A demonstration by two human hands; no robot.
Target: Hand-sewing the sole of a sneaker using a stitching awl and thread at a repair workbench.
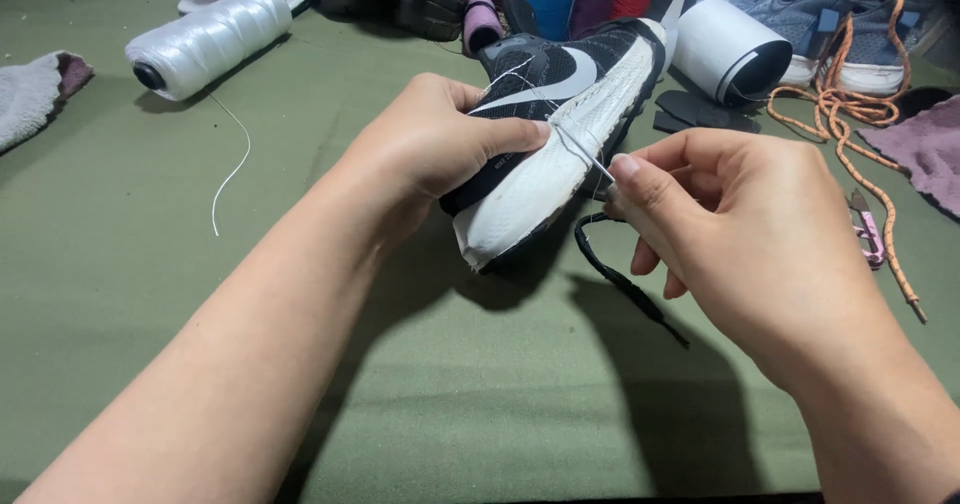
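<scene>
My left hand (440, 144) grips a black knit sneaker with a thick white foam sole (545, 134) above the green worktop (150, 294). At three o'clock, my right hand's fingers (640, 189) pinch a thin metal needle (597, 169); I judge steady, straight pulls best.

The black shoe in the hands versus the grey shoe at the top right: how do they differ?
The black shoe has a white sole and is held on its side by the left hand, with the right hand pinching a needle at its sole; the grey shoe rests untouched on the green mat. The black shoe's dark lace dangles below it; the grey shoe's orange lace trails loose over the mat. Both look like sports shoes.
</scene>
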